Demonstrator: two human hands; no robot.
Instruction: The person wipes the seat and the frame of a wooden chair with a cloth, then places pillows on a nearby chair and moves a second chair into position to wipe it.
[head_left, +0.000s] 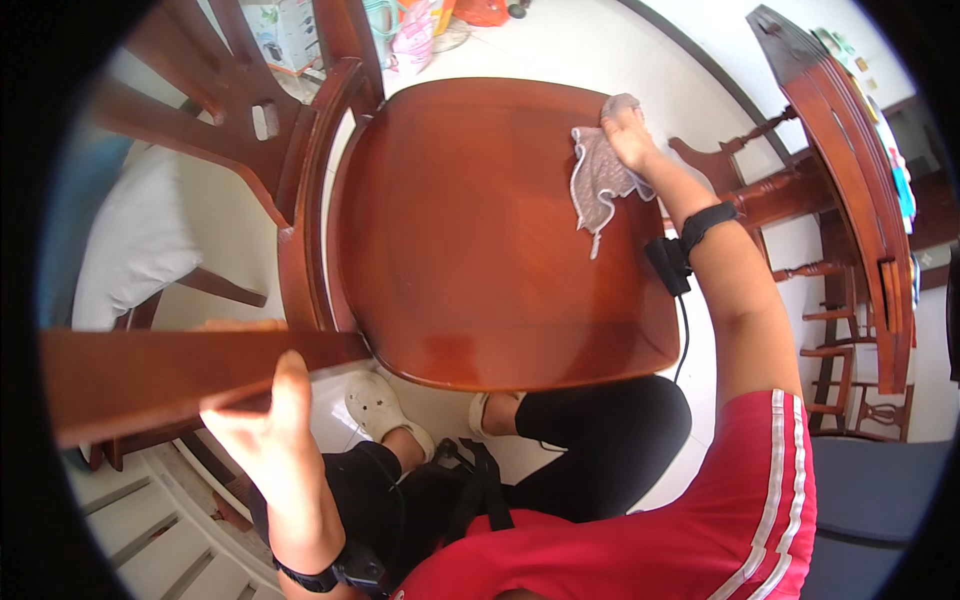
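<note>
A reddish-brown wooden chair seat (480, 232) with a glossy surface lies before me. My right hand (628, 133) is at the seat's far right edge, on a brownish-grey cloth with a pale border (604, 176). Part of the cloth covers the fingertips, and the rest spreads over the seat towards me. My left hand (270, 412) grips a wooden upright of the chair back (187, 367) at the lower left, thumb on the near side; its fingers are mostly hidden behind the wood. The slatted chair back (255, 150) rises at the left of the seat.
A wooden table (855, 187) with turned legs stands at the right. A white cushion (142, 232) lies at the left. A printed box (281, 34) and plastic bags (420, 34) are on the floor beyond the chair. My legs are close to the seat's near edge.
</note>
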